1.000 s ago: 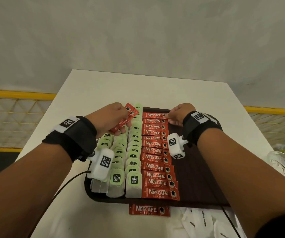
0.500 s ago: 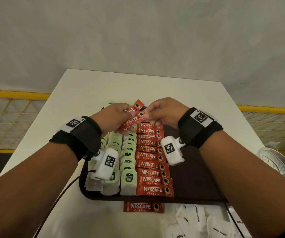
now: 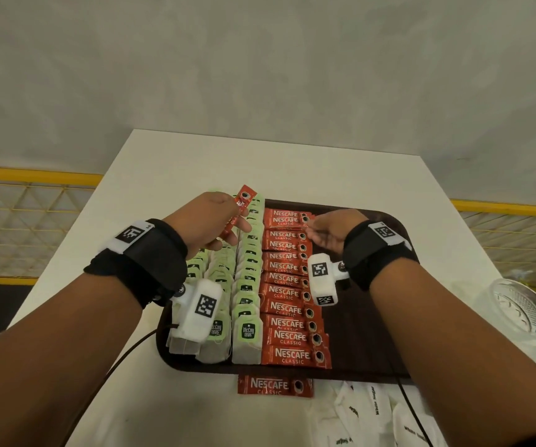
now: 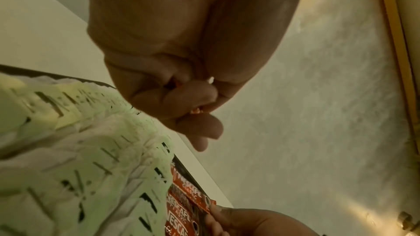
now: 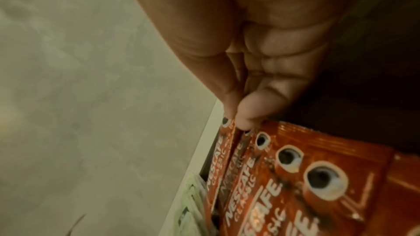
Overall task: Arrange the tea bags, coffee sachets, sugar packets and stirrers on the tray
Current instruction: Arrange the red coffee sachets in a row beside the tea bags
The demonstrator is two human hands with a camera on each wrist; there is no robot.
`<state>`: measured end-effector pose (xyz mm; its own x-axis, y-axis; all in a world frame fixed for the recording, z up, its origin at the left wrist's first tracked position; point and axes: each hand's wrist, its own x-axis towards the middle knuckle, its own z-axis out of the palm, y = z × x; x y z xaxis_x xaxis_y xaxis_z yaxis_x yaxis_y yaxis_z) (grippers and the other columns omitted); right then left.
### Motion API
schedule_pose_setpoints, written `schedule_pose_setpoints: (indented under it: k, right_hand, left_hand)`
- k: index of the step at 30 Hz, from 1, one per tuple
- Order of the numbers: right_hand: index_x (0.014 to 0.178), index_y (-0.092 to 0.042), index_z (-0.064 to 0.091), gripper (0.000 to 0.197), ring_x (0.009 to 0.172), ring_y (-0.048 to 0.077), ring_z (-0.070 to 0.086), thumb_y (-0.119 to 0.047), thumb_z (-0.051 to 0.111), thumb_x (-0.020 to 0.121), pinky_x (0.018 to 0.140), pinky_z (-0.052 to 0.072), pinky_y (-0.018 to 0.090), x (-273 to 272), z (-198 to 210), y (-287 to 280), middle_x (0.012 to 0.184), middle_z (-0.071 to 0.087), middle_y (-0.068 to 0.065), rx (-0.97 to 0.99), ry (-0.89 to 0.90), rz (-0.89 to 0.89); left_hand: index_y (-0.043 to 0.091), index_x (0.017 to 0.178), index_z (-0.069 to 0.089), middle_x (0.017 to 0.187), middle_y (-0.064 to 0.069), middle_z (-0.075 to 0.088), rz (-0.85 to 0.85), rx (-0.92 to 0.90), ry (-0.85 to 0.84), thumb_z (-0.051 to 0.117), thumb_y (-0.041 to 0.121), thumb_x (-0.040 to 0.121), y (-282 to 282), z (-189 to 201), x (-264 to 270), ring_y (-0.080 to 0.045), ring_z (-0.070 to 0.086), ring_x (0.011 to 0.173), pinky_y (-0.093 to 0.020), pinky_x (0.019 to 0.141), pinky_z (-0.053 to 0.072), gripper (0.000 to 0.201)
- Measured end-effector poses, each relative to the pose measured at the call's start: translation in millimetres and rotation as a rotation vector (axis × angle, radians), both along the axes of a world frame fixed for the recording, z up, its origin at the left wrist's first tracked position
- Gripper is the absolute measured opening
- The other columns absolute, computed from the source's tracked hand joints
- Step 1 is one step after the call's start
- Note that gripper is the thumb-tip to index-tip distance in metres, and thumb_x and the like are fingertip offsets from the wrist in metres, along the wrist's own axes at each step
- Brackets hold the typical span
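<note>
From the head view, the left hand [image 3: 210,221] grips one red coffee sachet [image 3: 240,208] above the tray's [image 3: 389,317] eleven o'clock corner; the right hand [image 3: 331,233] pinches the far end of a column of about thirteen sachets [image 3: 287,291] at its twelve o'clock end. Three rows of tea bags [image 3: 247,285] lie at nine o'clock, one loose sachet [image 3: 274,385] and sugar packets [image 3: 373,411] at six. The left wrist view shows fingers [image 4: 181,100] curled round red foil. The right wrist view shows thumb and fingertip [image 5: 246,114] nipping a sachet edge [image 5: 227,132].

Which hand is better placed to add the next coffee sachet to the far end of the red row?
Probably the left hand: it already holds a spare coffee sachet beside the red row. The right hand is busy, pinching the far sachets on the tray.
</note>
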<state>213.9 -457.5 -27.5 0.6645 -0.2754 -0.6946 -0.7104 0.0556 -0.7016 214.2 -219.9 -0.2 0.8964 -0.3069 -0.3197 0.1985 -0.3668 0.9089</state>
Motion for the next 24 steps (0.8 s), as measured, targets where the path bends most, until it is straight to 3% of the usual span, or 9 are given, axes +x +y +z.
schedule_pose_setpoints:
  k: [3, 5, 7, 10, 12, 14, 17, 20, 24]
  right_hand:
    - [0.081, -0.008, 0.057, 0.014, 0.068, 0.011, 0.055, -0.004, 0.055, 0.094, 0.080, 0.049, 0.023, 4.8, -12.7, -2.7, 0.078, 0.058, 0.004, -0.112, -0.011, 0.116]
    - [0.079, -0.012, 0.057, 0.016, 0.079, 0.018, 0.063, 0.000, 0.064, 0.086, 0.087, 0.055, 0.030, 6.3, -21.2, -7.7, 0.087, 0.061, 0.006, -0.121, -0.121, 0.079]
    - [0.079, -0.014, 0.056, 0.015, 0.078, 0.017, 0.063, -0.005, 0.066, 0.087, 0.083, 0.057, 0.029, 6.4, -20.1, -7.2, 0.086, 0.062, 0.006, -0.187, -0.104, 0.116]
    - [0.075, -0.011, 0.053, 0.027, 0.058, 0.011, 0.048, -0.026, 0.058, 0.096, 0.066, 0.043, 0.020, 3.6, -5.0, 2.4, 0.068, 0.055, 0.002, -0.330, 0.081, 0.257]
    - [0.075, -0.010, 0.054, 0.031, 0.058, 0.013, 0.048, -0.033, 0.058, 0.095, 0.069, 0.046, 0.024, -1.3, 1.9, 5.3, 0.067, 0.057, 0.003, -0.492, 0.013, 0.310]
    - [0.081, -0.010, 0.060, 0.029, 0.061, 0.014, 0.052, -0.036, 0.059, 0.094, 0.065, 0.049, 0.026, -10.0, 3.9, 6.6, 0.072, 0.060, 0.003, -0.556, -0.211, 0.302]
    - [0.100, -0.010, 0.066, 0.026, 0.058, 0.009, 0.052, -0.034, 0.060, 0.094, 0.054, 0.045, 0.022, -19.1, 13.3, 14.2, 0.079, 0.065, 0.000, -0.369, -0.449, 0.407]
    - [0.101, -0.007, 0.067, 0.017, 0.053, 0.007, 0.053, -0.020, 0.067, 0.090, 0.051, 0.046, 0.018, -20.4, 18.6, 18.9, 0.071, 0.065, 0.000, -0.263, -0.484, 0.514]
    - [0.098, 0.000, 0.064, 0.009, 0.057, 0.011, 0.057, -0.003, 0.063, 0.090, 0.050, 0.049, 0.018, -23.6, 15.0, 7.4, 0.072, 0.065, 0.008, -0.065, -0.407, 0.312]
  left_hand:
    - [0.008, 0.113, 0.061, 0.091, -0.004, 0.075, -0.007, 0.002, 0.008, 0.041, 0.019, 0.100, 0.1, -0.5, -2.8, -0.011, 0.056, 0.058, -0.021, 0.045, 0.038, 0.026]
    - [0.006, 0.113, 0.061, 0.091, -0.005, 0.075, -0.007, -0.003, 0.023, 0.039, 0.018, 0.100, 0.6, -1.3, -3.3, -0.013, 0.057, 0.060, -0.023, 0.047, 0.040, 0.028]
    - [0.004, 0.114, 0.061, 0.092, -0.008, 0.074, -0.020, -0.005, 0.038, 0.038, 0.017, 0.101, 0.7, -2.2, -3.6, -0.013, 0.060, 0.060, -0.023, 0.048, 0.044, 0.029]
    - [0.002, 0.114, 0.060, 0.095, -0.009, 0.074, -0.061, -0.014, 0.045, 0.041, 0.016, 0.105, 1.1, -4.7, -3.8, -0.013, 0.064, 0.063, -0.022, 0.050, 0.051, 0.025]
    - [0.004, 0.112, 0.061, 0.097, -0.007, 0.075, -0.093, 0.004, 0.028, 0.046, 0.017, 0.104, 1.0, -6.1, -3.3, -0.011, 0.066, 0.064, -0.021, 0.051, 0.053, 0.021]
    - [0.006, 0.109, 0.063, 0.098, -0.006, 0.075, -0.119, 0.033, -0.005, 0.049, 0.018, 0.103, -0.2, -7.1, -2.9, -0.009, 0.067, 0.063, -0.021, 0.052, 0.053, 0.019]
    - [0.011, 0.106, 0.066, 0.098, -0.003, 0.076, -0.143, 0.070, -0.045, 0.052, 0.021, 0.102, -4.4, -8.4, -2.1, -0.009, 0.067, 0.065, -0.022, 0.055, 0.053, 0.017]
    - [0.014, 0.105, 0.067, 0.097, 0.000, 0.077, -0.179, 0.093, -0.070, 0.054, 0.024, 0.101, -10.3, -7.0, -2.8, -0.010, 0.067, 0.067, -0.022, 0.055, 0.052, 0.017]
    - [0.016, 0.108, 0.065, 0.105, 0.002, 0.071, -0.184, 0.163, -0.144, 0.054, 0.033, 0.100, -13.0, -8.3, -3.7, -0.011, 0.066, 0.088, -0.027, 0.064, 0.056, 0.022]
